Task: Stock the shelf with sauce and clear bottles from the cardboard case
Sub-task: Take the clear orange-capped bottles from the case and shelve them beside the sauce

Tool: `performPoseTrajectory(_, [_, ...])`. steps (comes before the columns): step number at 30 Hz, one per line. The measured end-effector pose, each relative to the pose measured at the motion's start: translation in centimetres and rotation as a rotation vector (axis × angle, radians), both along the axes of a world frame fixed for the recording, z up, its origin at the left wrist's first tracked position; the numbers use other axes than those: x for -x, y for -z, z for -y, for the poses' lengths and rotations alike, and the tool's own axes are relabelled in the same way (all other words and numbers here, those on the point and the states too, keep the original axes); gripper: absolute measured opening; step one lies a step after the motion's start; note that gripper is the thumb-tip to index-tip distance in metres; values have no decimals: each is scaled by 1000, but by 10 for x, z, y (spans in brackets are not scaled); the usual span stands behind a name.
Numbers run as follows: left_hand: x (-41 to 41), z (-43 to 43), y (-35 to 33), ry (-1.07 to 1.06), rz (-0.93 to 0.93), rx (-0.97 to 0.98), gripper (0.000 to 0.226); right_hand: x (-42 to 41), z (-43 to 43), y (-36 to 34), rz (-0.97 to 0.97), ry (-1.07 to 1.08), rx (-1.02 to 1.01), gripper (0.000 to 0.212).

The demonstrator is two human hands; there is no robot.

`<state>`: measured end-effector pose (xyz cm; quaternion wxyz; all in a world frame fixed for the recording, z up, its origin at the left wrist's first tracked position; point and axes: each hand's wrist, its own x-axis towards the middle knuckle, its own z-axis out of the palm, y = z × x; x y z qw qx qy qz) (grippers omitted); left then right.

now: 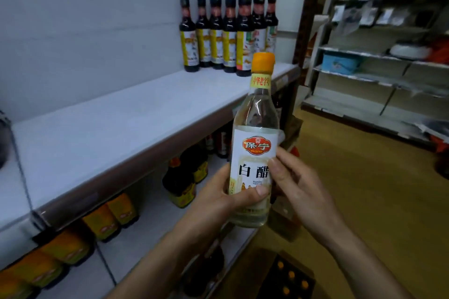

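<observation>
The white shelf (136,114) carries dark sauce bottles (228,36) at its far right end; both left grip (223,199) and right grip (298,184) clasp a white vinegar bottle (255,143) upright, likely for shelving.

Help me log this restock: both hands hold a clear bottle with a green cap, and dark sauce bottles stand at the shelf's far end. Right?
Not quite. The head view shows the cap is orange, not green. The rest stands: the left hand and right hand hold the clear bottle, and dark sauce bottles stand at the far end of the shelf.
</observation>
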<state>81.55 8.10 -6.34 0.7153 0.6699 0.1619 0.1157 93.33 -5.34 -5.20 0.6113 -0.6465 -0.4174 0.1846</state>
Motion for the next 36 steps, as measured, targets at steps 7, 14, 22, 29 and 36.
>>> performPoseTrajectory(7, [38, -58, -33, -103, 44, -86, 57, 28, -66, -40, 107, -84, -82, 29])
performPoseTrajectory(14, [79, -105, -58, -207, 121, -146, 50, 60, -126, -66, 195, -123, -84, 30])
performPoseTrajectory(22, [124, -145, -67, -245, 191, -61, 42, 100, -178, -78, 206, -212, -122, 33])
performPoseTrajectory(29, [149, -179, -67, -359, 126, -158, 47, 116, -216, -82, 190, -329, -109, 34])
performPoseTrajectory(36, [156, -201, -67, -456, 92, -151, 44, 113, -254, -80, 186, -420, -92, 34])
